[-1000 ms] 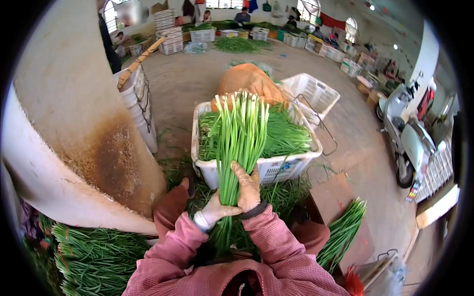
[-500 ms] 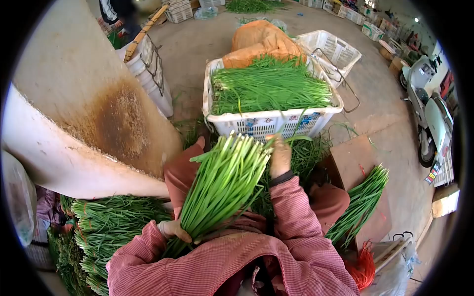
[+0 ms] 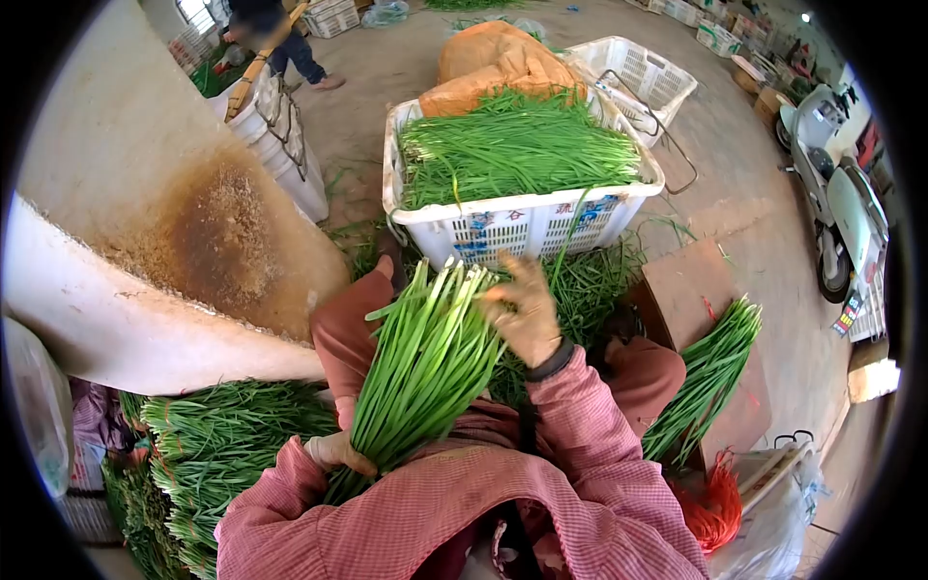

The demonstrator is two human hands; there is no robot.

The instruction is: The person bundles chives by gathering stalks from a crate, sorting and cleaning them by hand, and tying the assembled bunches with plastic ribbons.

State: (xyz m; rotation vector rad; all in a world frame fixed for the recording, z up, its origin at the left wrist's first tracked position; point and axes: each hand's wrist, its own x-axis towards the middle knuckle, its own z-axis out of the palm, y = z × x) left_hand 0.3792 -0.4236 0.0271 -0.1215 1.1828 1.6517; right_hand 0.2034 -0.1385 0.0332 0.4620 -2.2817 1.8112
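Lying at far left, stacked bundles (image 3: 242,425): long, glossy leaves, red ties. Left hand (image 3: 340,452): closed around the leafy lower end of the held bunch (image 3: 420,358); a slack grip could let stalks slide out. That bunch: over the lap, fan-shaped, pale blunt ends towards the crate (image 3: 522,232), no tie visible; it could splay. Right hand (image 3: 530,314): open, fingers spread beside those ends; a rough tug could bend stalks. Contact: I cannot tell from here. Crate: slotted white plastic, grassy heap. Rightmost, red strands (image 3: 713,503): thin, tangled, liable to knot if pulled.
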